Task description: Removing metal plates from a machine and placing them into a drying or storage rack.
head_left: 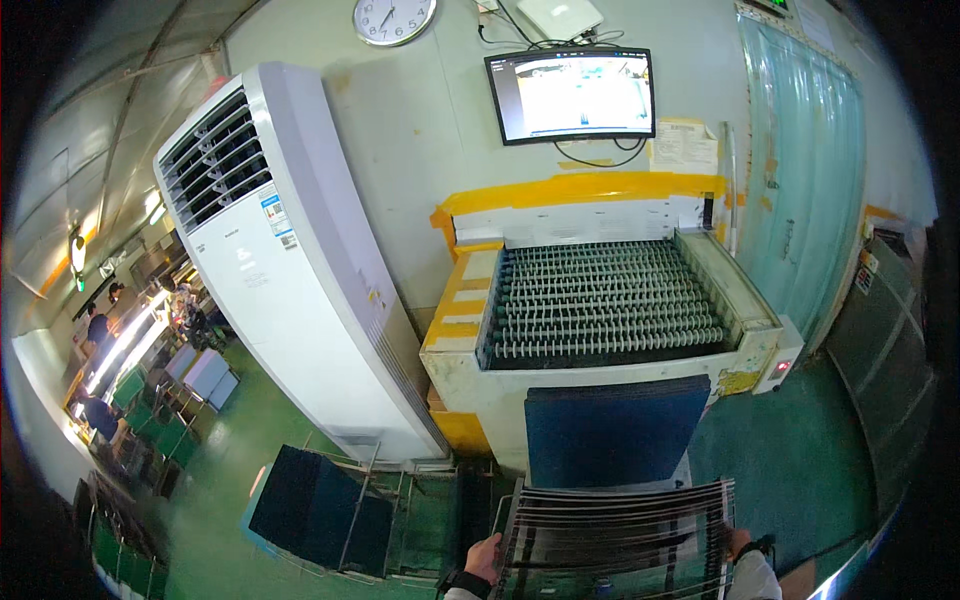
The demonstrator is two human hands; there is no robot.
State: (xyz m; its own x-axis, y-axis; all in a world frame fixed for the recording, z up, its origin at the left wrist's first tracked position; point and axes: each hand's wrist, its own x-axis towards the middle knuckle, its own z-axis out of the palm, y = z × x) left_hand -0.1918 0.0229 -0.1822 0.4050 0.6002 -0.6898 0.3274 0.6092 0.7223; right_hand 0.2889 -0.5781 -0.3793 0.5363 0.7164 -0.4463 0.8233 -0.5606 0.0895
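A dark rack (612,530) with rows of thin metal rods lies low in front of me. My left hand (483,558) is closed on its left side, next to a bent metal bar. My right hand (740,543) grips the right edge, its fingertips partly hidden by the rack. Just beyond the rack, dark blue flat panels (615,430) stand upright against the front of a roller conveyor machine (610,300). The rollers carry rows of pale discs, and no panel lies on them.
Left of the machine stands a tall white air conditioner (290,280). At its foot, more dark panels (315,510) lean in a metal frame. A monitor (572,95) and a clock (394,18) hang on the wall. Right is a plastic strip curtain (805,180); people work far left.
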